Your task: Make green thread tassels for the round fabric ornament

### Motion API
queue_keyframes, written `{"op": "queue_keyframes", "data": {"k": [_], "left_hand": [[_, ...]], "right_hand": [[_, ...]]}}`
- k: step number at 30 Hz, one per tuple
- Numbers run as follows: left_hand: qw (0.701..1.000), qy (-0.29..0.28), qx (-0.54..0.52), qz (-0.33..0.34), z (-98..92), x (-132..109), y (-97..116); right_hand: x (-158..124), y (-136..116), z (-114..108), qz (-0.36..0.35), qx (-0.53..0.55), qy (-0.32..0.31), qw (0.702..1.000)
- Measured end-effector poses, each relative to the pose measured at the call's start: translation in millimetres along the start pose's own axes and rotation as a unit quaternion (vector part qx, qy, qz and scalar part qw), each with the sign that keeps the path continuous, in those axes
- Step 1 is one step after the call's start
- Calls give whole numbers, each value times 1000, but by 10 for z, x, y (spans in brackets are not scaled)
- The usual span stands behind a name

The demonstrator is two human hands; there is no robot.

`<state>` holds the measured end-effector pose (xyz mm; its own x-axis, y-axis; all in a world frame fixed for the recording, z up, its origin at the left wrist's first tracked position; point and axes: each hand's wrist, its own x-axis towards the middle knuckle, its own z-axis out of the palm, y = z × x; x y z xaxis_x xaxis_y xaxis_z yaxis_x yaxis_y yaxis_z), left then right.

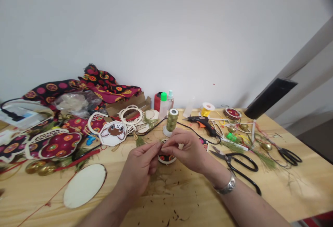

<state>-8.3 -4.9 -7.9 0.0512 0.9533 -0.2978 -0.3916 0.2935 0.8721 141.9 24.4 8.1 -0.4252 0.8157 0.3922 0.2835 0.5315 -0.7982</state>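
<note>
My left hand (142,166) and my right hand (186,149) meet fingertip to fingertip over the middle of the wooden table (299,185). Both are pinched closed on something thin between the fingertips, too small to make out. Just below the fingers lies a small round fabric-covered ornament (166,158) with red and black pattern. A metal bracelet (228,184) sits on my right wrist. A spool of olive-gold thread (172,120) stands just behind my hands.
Black scissors (240,164) lie right of my right hand, another pair (288,156) farther right. A glue gun (203,123), glue bottles (163,105) and yellow spool (206,109) stand behind. Patterned fabric (104,83), wooden cut-outs (113,133) and a white oval (84,185) fill the left.
</note>
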Motion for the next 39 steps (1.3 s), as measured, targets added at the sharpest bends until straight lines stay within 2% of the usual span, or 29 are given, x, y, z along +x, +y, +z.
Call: {"op": "queue_keyframes", "data": {"k": [8, 14, 18, 20, 23, 26, 28, 30, 33, 39], "left_hand": [[999, -10, 35, 23, 15, -16, 12], [997, -15, 66, 42, -4, -14, -8], [997, -16, 67, 38, -23, -8, -30], [998, -12, 60, 33, -23, -2, -35], [998, -6, 48, 34, -16, 6, -32], [998, -14, 39, 40, -11, 6, -25], [998, -21, 37, 40, -12, 0, -23], [998, -24, 38, 38, -15, -8, -24], [997, -36, 52, 37, -19, -19, -26], [996, -37, 74, 30, -7, -11, -27]], "right_hand": [[-2, 41, 12, 12, -49, 43, 998], [13, 33, -5, 34, -54, 37, 997], [22, 67, 14, 47, -19, 38, 998], [31, 104, 22, 80, 25, 54, 995], [45, 146, 16, 188, 143, 39, 971], [50, 144, 2, 288, 284, -34, 914], [47, 126, 3, 317, 352, -64, 879], [41, 108, 14, 328, 391, -75, 857], [36, 104, 43, 335, 408, -67, 846], [28, 166, 89, 330, 403, -31, 853]]}}
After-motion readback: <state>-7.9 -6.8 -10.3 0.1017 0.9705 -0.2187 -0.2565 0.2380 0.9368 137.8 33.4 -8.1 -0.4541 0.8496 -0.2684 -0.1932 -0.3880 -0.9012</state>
